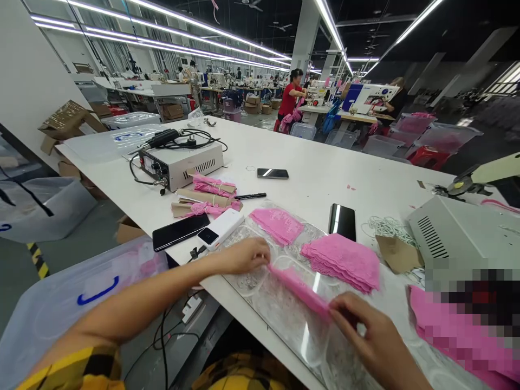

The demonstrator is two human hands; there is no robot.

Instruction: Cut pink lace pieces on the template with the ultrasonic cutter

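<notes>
The right hand [376, 338], nearest, pinches one end of a folded pink lace strip [298, 290]; the left hand [244, 255] grips the other end, stretching it over a clear plastic sheet [284, 319]. Just beyond lie pink lace stacks [343, 260], a black phone [342, 221] and a white power bank [220, 229].

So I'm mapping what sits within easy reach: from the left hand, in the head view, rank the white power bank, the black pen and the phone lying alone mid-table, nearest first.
From the left hand:
1. White power bank, just beyond the hand, slightly left.
2. Black pen, farther up the table, past the power bank.
3. Lone phone, farthest, beyond the pen toward mid-table.
</notes>
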